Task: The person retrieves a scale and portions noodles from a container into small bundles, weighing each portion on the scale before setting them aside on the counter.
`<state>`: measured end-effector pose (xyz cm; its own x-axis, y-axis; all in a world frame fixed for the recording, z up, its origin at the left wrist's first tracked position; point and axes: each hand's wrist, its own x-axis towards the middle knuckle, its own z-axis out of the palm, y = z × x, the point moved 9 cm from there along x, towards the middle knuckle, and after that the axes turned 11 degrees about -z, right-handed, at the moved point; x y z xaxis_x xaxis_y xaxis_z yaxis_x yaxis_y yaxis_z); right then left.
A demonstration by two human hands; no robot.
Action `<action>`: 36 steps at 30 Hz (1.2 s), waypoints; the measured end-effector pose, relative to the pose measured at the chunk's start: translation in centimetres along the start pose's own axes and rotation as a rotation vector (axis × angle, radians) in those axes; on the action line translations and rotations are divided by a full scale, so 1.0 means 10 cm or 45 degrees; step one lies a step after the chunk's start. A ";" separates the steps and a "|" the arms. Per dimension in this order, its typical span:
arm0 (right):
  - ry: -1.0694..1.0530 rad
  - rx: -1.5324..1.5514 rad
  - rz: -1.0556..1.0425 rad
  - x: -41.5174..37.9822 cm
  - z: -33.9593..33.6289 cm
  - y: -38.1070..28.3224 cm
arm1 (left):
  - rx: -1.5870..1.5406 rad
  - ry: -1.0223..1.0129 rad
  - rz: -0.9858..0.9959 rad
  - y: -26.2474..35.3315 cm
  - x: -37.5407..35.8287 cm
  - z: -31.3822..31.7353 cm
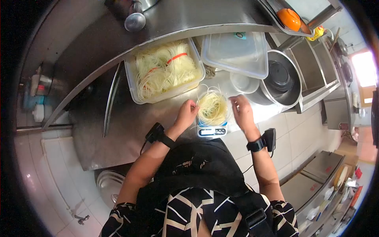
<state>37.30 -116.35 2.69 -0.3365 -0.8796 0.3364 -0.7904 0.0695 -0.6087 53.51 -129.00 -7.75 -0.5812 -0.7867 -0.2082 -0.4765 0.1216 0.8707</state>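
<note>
While heaped on the small scale (212,130) at the desk (130,130) edge, noodle portion (213,107) flanked by left hand (186,112), fingers pinching loose strands, and right hand (241,110), half-open, touching its rim. Portioning seemingly underway, bulk remaining in noodle tub (164,71) behind.

Noodles (213,108) hide most of the scale (212,130).

Your noodles (213,107) are pale yellow, on a white scale (212,131). Clear tub (164,71) holds pale noodles with an orange band (176,58). Counter (130,118) is grey steel. Your wrist straps (256,145) are black. Your top (197,217) is black with white lines.
</note>
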 end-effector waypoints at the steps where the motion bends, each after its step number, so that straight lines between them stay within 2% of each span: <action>1: 0.077 0.001 -0.020 0.02 -0.07 0.12 | 0.011 0.020 -0.004 -0.01 0.00 -0.01; 2: 0.062 -0.093 0.057 0.04 -0.10 0.29 | 0.024 0.040 -0.009 -0.02 0.00 -0.02; 5: 0.112 -0.260 -0.083 0.06 -0.09 0.58 | 0.105 0.018 -0.034 -0.11 0.00 -0.01; 7: -0.172 -0.439 0.190 -0.02 0.11 1.01 | 0.012 -0.026 -0.124 -0.32 -0.05 -0.04; 8: -0.178 -0.434 0.185 -0.04 0.10 1.07 | -0.083 -0.081 -0.209 -0.45 -0.11 -0.06; 10: -0.246 -0.573 0.110 -0.06 0.11 1.11 | -0.103 -0.069 -0.207 -0.51 -0.30 -0.28; 13: -0.239 -0.543 0.074 -0.10 -0.03 0.95 | -0.221 -0.003 -0.217 -0.61 -0.66 -0.72; 16: -0.239 -0.532 0.077 -0.16 -0.10 0.94 | -0.100 0.038 -0.368 -0.85 -1.02 -1.19; 19: -0.326 -0.523 0.105 -0.19 -0.09 0.97 | -0.086 0.289 -0.412 -1.34 -1.36 -1.63; 20: -0.332 -0.523 0.105 -0.18 -0.10 0.94 | -0.088 0.289 -0.418 -1.48 -1.44 -1.72; 22: -0.486 -0.390 0.193 -0.20 -0.04 0.90 | -0.195 0.522 -0.654 -1.88 -1.67 -2.03; 23: -0.487 -0.394 0.195 -0.22 -0.03 0.87 | -0.198 0.519 -0.654 -2.04 -1.74 -2.11; 25: -0.530 -0.388 0.054 -0.27 0.02 0.76 | -0.428 0.673 -0.743 -2.47 -1.91 -2.32; 26: -0.548 -0.359 0.025 -0.33 0.07 0.79 | -0.436 0.660 -0.736 -2.64 -1.94 -2.38; 28: -0.554 -0.359 -0.019 -0.39 0.10 0.74 | -0.124 0.749 -0.599 -2.73 -1.97 -2.56; 29: -0.536 -0.381 -0.014 -0.42 0.12 0.76 | -0.134 0.736 -0.585 -2.65 -1.93 -2.56; 31: -0.472 -0.441 0.040 -0.37 0.07 0.68 | -0.326 0.865 -0.803 -2.59 -2.00 -2.65; 32: -0.408 -0.474 0.040 -0.36 0.03 0.67 | -0.331 0.854 -0.795 -2.64 -1.98 -2.66; 34: -0.330 -0.465 -0.018 -0.32 -0.01 0.67 | -0.650 0.806 -0.786 -2.88 -1.99 -2.67; 36: -0.256 -0.446 -0.083 -0.30 -0.07 0.64 | -0.748 0.719 -0.786 -2.77 -1.99 -2.62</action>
<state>32.94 -112.92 -1.72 -0.2004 -0.9595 0.1981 -0.9450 0.1360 -0.2975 95.56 -132.56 -16.01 0.1248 -0.8002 -0.5865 -0.1004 -0.5983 0.7949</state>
